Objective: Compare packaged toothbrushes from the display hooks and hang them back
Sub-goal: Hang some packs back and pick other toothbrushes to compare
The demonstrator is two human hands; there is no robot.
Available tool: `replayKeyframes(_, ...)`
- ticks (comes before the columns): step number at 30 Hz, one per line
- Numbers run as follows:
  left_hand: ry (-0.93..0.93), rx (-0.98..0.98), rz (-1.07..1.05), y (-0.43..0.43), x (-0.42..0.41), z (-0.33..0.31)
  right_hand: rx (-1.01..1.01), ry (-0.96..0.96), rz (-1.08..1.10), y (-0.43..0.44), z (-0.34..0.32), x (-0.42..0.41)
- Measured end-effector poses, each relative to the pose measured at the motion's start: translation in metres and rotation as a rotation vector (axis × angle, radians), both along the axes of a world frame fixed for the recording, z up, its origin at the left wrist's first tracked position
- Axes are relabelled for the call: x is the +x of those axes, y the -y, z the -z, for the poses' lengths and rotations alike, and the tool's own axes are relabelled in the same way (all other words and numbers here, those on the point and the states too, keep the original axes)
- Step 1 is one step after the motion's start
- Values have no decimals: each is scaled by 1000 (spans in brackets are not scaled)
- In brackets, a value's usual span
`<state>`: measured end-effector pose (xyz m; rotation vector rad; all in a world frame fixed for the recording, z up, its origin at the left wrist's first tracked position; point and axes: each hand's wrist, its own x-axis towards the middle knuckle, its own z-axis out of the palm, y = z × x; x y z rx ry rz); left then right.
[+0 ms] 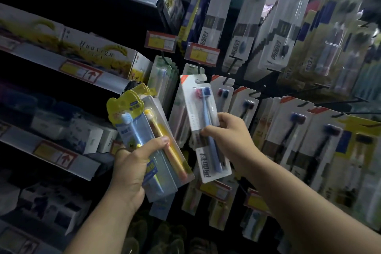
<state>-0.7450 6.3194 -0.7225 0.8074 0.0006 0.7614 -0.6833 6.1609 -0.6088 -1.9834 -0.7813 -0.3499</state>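
Note:
My left hand (132, 163) grips a yellow-topped toothbrush pack (148, 130) holding a blue and an orange brush, tilted with its top to the upper left. My right hand (228, 136) pinches a white pack (203, 121) with a pink and a blue brush at its middle. The top hole of that white pack sits right at a black display hook (200, 69); whether it is threaded on the hook I cannot tell. More packaged toothbrushes (292, 130) hang on hooks to the right and above.
Red-and-yellow price tags (201, 53) stick out from the hooks above the white pack. Shelves with boxed goods (68, 47) run along the left. Dark items lie low on the floor shelf (165, 237).

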Motion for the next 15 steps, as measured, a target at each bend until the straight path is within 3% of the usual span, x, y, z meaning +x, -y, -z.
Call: replayKeyframes(15,47,61,40,2,0,0,238,-84,185,-3,-18,52)
